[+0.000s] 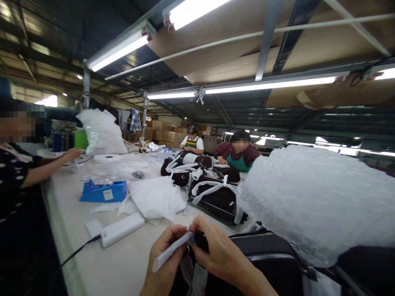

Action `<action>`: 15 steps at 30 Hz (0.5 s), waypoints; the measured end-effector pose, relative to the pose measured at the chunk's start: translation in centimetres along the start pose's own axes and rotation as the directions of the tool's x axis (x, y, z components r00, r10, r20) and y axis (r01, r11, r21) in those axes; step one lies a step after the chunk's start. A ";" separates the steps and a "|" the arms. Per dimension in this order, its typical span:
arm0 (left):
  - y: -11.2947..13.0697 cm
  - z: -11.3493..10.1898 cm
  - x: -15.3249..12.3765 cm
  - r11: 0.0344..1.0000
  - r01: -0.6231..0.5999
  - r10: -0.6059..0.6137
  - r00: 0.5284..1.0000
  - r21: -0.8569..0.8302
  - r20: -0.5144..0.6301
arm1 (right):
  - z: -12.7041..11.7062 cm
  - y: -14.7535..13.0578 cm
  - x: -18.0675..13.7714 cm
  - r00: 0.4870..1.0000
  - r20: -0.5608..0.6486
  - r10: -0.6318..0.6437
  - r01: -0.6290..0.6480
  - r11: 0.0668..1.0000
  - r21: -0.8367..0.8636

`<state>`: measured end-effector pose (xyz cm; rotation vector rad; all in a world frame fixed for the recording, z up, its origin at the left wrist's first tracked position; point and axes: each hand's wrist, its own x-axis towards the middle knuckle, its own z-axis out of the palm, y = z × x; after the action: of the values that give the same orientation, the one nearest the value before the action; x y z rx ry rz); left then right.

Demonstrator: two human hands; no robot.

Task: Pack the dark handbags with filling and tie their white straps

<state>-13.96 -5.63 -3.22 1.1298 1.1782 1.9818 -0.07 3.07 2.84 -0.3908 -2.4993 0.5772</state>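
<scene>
At the bottom of the view my left hand (163, 257) is closed around a narrow white strip (171, 251) that slants up to the right. My right hand (217, 250) pinches the strip's upper end against a small dark part on a black bag (265, 255). The bag lies under both hands at the near table edge. What the dark part is stays unclear.
A big bubble-wrap bundle (317, 201) fills the right. More black bags with white wrapping (216, 193), white sheets (154, 197), a white power strip (121, 229), a blue tray (103, 192) and a tape roll (108, 158) lie on the long table. Three people work around it.
</scene>
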 end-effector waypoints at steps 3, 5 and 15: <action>0.5 -0.1 0.5 0.998 0.017 -0.015 0.999 0.060 -0.031 | 0.0 0.1 0.0 1.000 0.001 -0.004 0.004 1.000 0.031; 0.4 -0.2 0.8 0.992 0.000 0.009 0.997 0.129 -0.072 | 0.1 0.1 0.1 1.000 0.004 -0.014 0.014 1.000 0.024; -1.9 0.3 1.8 0.978 -0.039 0.079 0.978 0.203 -0.195 | 1.4 0.3 0.7 0.979 -0.113 0.170 -0.180 0.980 -0.085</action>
<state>-14.48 -3.25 -4.19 1.0893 1.4912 2.1006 -1.33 3.13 1.97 -0.6665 -2.4122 0.4929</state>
